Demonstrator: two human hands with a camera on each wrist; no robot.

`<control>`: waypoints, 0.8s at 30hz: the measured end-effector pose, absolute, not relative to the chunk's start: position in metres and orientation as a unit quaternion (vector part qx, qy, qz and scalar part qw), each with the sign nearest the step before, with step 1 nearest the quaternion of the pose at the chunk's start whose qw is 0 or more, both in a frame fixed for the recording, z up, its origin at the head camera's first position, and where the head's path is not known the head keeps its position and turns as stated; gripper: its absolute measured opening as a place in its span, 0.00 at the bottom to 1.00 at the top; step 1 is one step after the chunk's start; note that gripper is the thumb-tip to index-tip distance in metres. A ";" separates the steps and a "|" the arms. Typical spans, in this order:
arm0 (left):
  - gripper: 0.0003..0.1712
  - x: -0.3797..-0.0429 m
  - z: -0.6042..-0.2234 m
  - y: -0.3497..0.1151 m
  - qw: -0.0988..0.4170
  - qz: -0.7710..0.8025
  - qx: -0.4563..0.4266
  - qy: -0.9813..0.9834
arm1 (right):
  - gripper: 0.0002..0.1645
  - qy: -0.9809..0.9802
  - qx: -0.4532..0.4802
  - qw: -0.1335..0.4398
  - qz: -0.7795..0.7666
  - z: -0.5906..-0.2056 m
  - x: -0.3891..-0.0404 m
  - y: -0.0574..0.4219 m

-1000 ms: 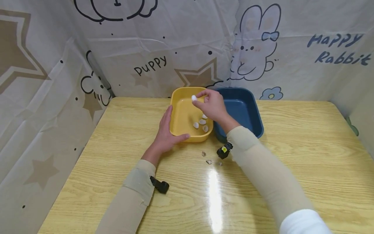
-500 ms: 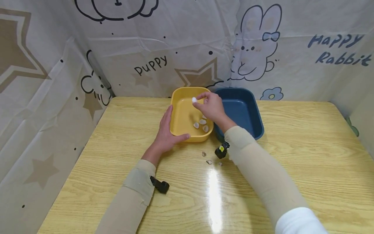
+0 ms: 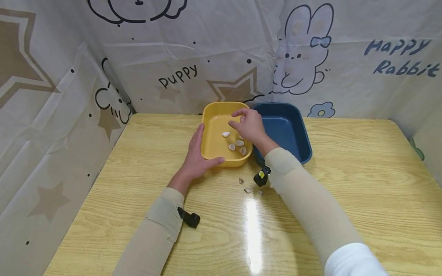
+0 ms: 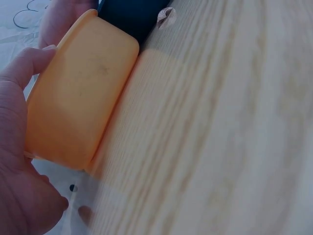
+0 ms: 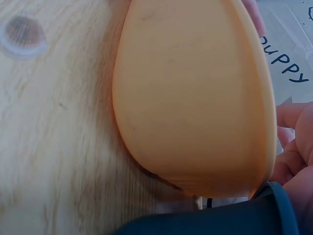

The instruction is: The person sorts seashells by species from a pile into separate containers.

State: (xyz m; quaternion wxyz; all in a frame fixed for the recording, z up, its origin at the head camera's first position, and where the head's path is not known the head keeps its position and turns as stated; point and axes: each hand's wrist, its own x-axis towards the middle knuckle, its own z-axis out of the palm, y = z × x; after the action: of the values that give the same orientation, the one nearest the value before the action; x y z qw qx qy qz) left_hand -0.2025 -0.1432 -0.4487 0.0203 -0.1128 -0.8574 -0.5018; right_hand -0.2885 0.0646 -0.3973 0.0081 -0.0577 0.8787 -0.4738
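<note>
My left hand (image 3: pixel 196 161) holds the near left corner of the yellow plastic bin (image 3: pixel 228 163), thumb on the near rim and fingers along the left side. Over the bin's right part hovers my right hand (image 3: pixel 251 125), its thumb and forefinger apart with nothing between them. Below its fingertips a white seashell (image 3: pixel 226 134) lies on the bin floor. Several more seashells (image 3: pixel 239 143) are grouped toward the bin's near right corner, one partly hidden by the right hand. In the left wrist view the thumb (image 4: pixel 36 61) reaches the bin's rim.
A dark blue bin (image 3: pixel 284 134) stands against the yellow bin's right side, partly covered by the right forearm. On the wooden table (image 3: pixel 138 161) in front lie three small brown shells (image 3: pixel 247 190). A printed cloth (image 3: pixel 138 69) rises behind the table.
The white seashell has left my right fingertips and dropped to the yellow bin's floor. My right hand stays nearly in place, fingers now parted. The left hand has not moved.
</note>
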 end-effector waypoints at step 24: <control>0.73 -0.203 -0.450 -0.143 0.020 -0.500 -0.113 -0.858 | 0.18 0.879 -0.090 -0.022 -0.468 -0.380 -0.262 0.079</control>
State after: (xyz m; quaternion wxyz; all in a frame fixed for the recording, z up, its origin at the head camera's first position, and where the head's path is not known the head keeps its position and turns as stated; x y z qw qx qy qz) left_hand -0.2032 -0.1430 -0.4497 0.0201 -0.1133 -0.8582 -0.5003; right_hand -0.2622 0.0792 -0.3797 -0.0224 -0.0896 0.8789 -0.4680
